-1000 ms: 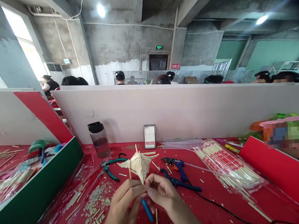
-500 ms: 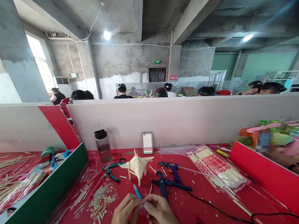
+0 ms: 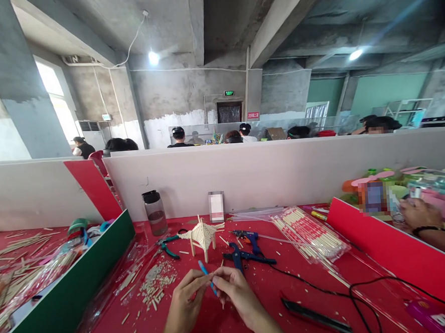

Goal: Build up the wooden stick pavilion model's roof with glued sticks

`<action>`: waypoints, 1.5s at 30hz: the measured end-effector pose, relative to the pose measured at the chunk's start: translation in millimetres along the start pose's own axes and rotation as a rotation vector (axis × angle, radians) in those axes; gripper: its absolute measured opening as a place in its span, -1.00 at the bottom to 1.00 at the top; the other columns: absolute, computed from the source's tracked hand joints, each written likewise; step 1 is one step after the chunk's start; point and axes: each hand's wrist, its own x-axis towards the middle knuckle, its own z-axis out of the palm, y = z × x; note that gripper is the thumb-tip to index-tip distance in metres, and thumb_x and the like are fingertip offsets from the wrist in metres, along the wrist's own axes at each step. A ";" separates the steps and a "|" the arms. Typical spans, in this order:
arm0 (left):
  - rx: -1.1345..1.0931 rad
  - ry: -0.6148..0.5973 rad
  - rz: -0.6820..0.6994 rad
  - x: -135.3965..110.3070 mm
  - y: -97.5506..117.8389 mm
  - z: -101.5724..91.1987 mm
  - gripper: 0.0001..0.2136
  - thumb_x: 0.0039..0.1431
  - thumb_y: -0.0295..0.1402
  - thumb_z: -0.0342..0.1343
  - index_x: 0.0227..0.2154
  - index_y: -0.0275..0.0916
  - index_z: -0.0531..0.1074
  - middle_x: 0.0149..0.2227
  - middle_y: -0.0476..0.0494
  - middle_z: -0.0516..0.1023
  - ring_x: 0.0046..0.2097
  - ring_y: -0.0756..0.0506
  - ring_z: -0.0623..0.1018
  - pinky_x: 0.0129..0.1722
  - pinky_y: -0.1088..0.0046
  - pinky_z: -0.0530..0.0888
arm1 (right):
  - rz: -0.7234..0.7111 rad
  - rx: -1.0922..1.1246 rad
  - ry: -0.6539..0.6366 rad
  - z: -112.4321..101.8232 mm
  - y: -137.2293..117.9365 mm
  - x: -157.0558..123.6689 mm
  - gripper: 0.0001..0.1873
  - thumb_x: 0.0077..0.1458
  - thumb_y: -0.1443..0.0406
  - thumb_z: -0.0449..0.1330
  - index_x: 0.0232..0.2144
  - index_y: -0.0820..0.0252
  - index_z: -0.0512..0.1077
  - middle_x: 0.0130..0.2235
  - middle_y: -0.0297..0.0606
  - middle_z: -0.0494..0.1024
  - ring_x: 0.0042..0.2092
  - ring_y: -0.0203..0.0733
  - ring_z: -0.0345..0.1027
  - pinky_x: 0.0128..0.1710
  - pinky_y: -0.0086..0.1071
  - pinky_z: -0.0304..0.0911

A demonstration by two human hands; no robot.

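Note:
Just above the red tabletop, my left hand [image 3: 190,291] and my right hand [image 3: 233,289] meet with fingertips pinched. Between them a slanting blue pen [image 3: 202,267] is gripped, its middle partly covered by fingers. A thin wooden stick tip [image 3: 223,263] shows above my right fingers; which hand bears it I cannot tell. Beyond the hands stands a small pavilion-like model [image 3: 203,238] of wooden sticks, with a pointed, layered roof on stick legs. Neither hand touches it.
Cut stick scraps [image 3: 156,286] and green-handled pliers [image 3: 169,249] lie left. A blue glue gun [image 3: 251,237], blue cutter [image 3: 237,256], bagged sticks [image 3: 309,231], black utility knife [image 3: 316,316] and black cable are right. A bottle [image 3: 155,213] stands behind. Green [image 3: 75,291] and red [image 3: 392,236] dividers flank.
The view has tilted and shifted, bringing the whole utility knife and a purple object into sight. My hands keep their pinch on the pen. At far right, a neighbour's hand has come up.

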 end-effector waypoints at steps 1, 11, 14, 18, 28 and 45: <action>0.009 -0.007 0.004 0.0 0.0 -0.3 -0.75 0.38 -0.35 0.06 -0.13 -0.21 0.65 -0.33 -0.19 0.63 -0.32 -0.08 0.64 -0.32 0.48 0.60 | -0.011 -0.022 -0.002 -1.0 -0.1 0.4 -0.53 -0.08 -0.05 0.38 -0.42 0.26 0.49 -0.56 -0.42 0.40 -0.58 -0.39 0.18 -0.62 -0.51 0.07; 0.067 -0.002 0.053 -0.3 1.2 -2.0 -0.75 0.38 -0.29 0.07 -0.25 -0.22 0.65 -0.36 -0.15 0.62 -0.33 -0.06 0.64 -0.30 0.50 0.59 | -0.066 -0.103 -0.036 -0.6 -7.4 -3.8 -0.55 -0.07 -0.05 0.36 -0.45 0.24 0.47 -0.58 -0.45 0.37 -0.59 -0.38 0.16 -0.62 -0.50 0.09; 0.093 -0.019 0.043 -2.4 -2.5 -1.6 -0.77 0.37 -0.29 0.08 -0.28 -0.22 0.62 -0.35 -0.13 0.61 -0.32 -0.06 0.63 -0.28 0.49 0.58 | -0.080 -0.123 -0.038 -0.5 -7.1 -3.4 -0.55 -0.06 -0.04 0.36 -0.46 0.25 0.48 -0.59 -0.44 0.37 -0.59 -0.38 0.14 -0.63 -0.50 0.08; 0.133 -0.013 -0.002 -6.0 -5.7 0.2 -0.79 0.38 -0.30 0.07 -0.29 -0.21 0.57 -0.33 -0.11 0.58 -0.29 -0.08 0.62 -0.23 0.45 0.57 | -0.083 -0.124 -0.018 -0.9 -3.5 -1.7 -0.57 -0.04 -0.02 0.36 -0.45 0.26 0.49 -0.58 -0.43 0.37 -0.57 -0.38 0.16 -0.62 -0.51 0.07; 0.158 -0.045 -0.057 -6.9 -6.8 3.2 -0.80 0.40 -0.31 -0.01 -0.31 -0.20 0.45 -0.31 -0.09 0.51 -0.28 -0.09 0.56 -0.25 0.43 0.51 | -0.138 -0.223 -0.024 -3.8 0.5 1.6 -0.50 0.04 -0.12 0.29 -0.40 0.22 0.45 -0.57 -0.46 0.37 -0.62 -0.40 0.11 -0.63 -0.49 0.06; 0.117 -0.026 -0.055 -10.3 -10.5 6.0 -0.85 0.40 -0.32 0.00 -0.28 -0.18 0.44 -0.31 -0.08 0.47 -0.31 -0.07 0.51 -0.29 0.46 0.45 | -0.486 -0.558 0.011 5.2 -7.7 -11.3 -0.64 0.36 0.03 0.04 -0.36 0.12 0.33 -0.41 -0.37 0.37 -0.42 -0.27 0.26 -0.43 -0.45 0.19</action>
